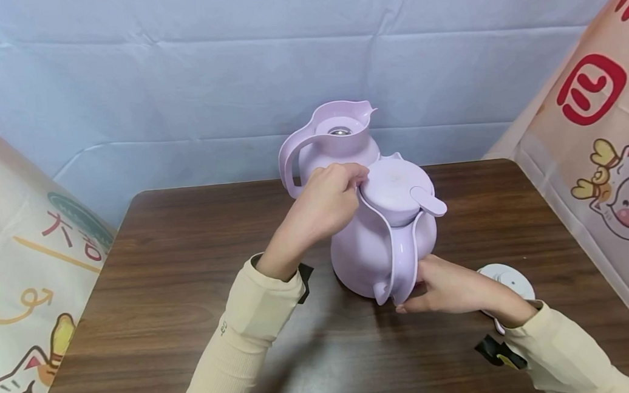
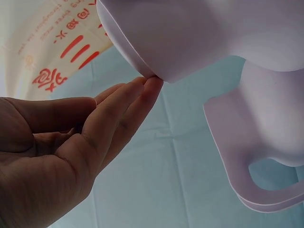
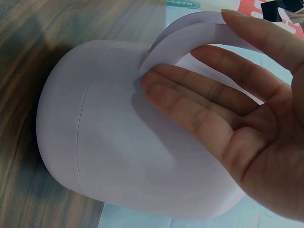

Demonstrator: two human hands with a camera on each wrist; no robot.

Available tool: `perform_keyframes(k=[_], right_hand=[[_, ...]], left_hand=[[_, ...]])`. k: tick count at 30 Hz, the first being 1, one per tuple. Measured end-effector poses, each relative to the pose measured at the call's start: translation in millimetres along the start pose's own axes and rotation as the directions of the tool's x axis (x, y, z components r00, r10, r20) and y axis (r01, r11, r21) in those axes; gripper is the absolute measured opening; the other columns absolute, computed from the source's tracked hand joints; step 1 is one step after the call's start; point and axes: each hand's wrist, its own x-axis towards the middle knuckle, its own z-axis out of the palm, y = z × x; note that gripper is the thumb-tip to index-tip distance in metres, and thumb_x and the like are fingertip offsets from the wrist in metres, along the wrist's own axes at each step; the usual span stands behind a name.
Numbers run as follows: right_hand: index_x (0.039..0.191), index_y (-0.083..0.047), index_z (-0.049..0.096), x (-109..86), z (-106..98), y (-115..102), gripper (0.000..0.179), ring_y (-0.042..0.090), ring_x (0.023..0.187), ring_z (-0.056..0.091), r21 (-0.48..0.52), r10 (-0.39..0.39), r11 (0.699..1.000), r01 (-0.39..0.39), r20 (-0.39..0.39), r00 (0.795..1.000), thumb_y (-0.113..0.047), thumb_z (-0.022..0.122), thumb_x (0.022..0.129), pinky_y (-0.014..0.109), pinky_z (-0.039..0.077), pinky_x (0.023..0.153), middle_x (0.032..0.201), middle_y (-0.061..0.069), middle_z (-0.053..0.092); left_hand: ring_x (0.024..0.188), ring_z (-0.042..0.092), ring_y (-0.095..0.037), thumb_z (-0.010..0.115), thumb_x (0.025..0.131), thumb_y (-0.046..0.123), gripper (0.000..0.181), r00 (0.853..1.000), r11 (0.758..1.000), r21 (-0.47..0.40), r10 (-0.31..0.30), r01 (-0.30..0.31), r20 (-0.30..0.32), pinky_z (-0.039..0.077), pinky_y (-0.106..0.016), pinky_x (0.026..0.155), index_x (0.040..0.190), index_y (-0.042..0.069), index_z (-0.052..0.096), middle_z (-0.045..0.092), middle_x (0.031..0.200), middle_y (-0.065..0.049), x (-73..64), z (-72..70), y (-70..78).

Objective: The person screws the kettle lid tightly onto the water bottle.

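Observation:
A lilac thermos jug (image 1: 359,248) stands on the table, its handle toward me. The round lilac lid (image 1: 396,185) with a small lever sits in its top. My left hand (image 1: 328,198) touches the jug's upper rim with extended fingertips; in the left wrist view, the fingers (image 2: 114,114) meet the rim's lower edge. My right hand (image 1: 452,284) is at the lower part of the handle (image 3: 209,33). Its thumb lies along the outside of the handle, and its other fingers reach through to the jug's body. A second lilac jug (image 1: 338,149) stands behind, its top uncovered and its inner mouth showing.
On the right of the brown wooden table (image 1: 187,260) lies a white round lid-like piece (image 1: 509,277), partly hidden by my right forearm. A pale blue cloth (image 1: 203,88) hangs behind the table. Printed cloths hang at the left and right sides.

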Motion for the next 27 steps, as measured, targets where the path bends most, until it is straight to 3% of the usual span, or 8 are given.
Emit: perform_keyframes(k=[9, 16, 27], right_hand=[[0.085, -0.021, 0.067, 0.3, 0.3, -0.3, 0.016, 0.003, 0.084, 0.055, 0.0, 0.006, 1.0, -0.006, 0.003, 1.0, -0.013, 0.074, 0.073, 0.027, 0.047, 0.075, 0.088, -0.014, 0.061], [0.084, -0.022, 0.067, 0.2, -0.1, 0.0, 0.015, 0.002, 0.083, 0.055, 0.003, -0.001, 1.0, 0.001, 0.005, 1.0, -0.014, 0.074, 0.074, 0.027, 0.047, 0.074, 0.087, -0.014, 0.061], [0.082, -0.022, 0.067, -0.1, -0.2, 0.2, 0.013, 0.002, 0.081, 0.054, 0.005, 0.0, 1.0, -0.001, 0.005, 1.0, -0.014, 0.074, 0.074, 0.026, 0.047, 0.073, 0.084, -0.014, 0.061]], left_hand=[[0.068, 0.044, -0.017, 0.042, 0.091, 0.001, 0.02, 1.0, 1.0, 0.011, -0.002, 0.002, -0.007, 0.034, -0.023, 0.065, 0.089, 0.003, 0.062, 0.045, 0.068, -0.003, -0.8, -0.7, -0.1], [0.079, 0.051, -0.017, 0.044, 0.091, 0.002, 0.024, 1.0, 0.999, -0.024, -0.021, 0.021, -0.002, 0.038, -0.022, 0.07, 0.103, 0.002, 0.064, 0.061, 0.088, -0.006, -0.7, -1.3, -0.5], [0.097, 0.055, -0.015, 0.044, 0.091, 0.002, 0.027, 0.999, 0.998, -0.024, -0.053, 0.053, 0.002, 0.038, -0.023, 0.084, 0.11, 0.002, 0.063, 0.063, 0.108, -0.006, 1.2, -0.9, -0.2]])
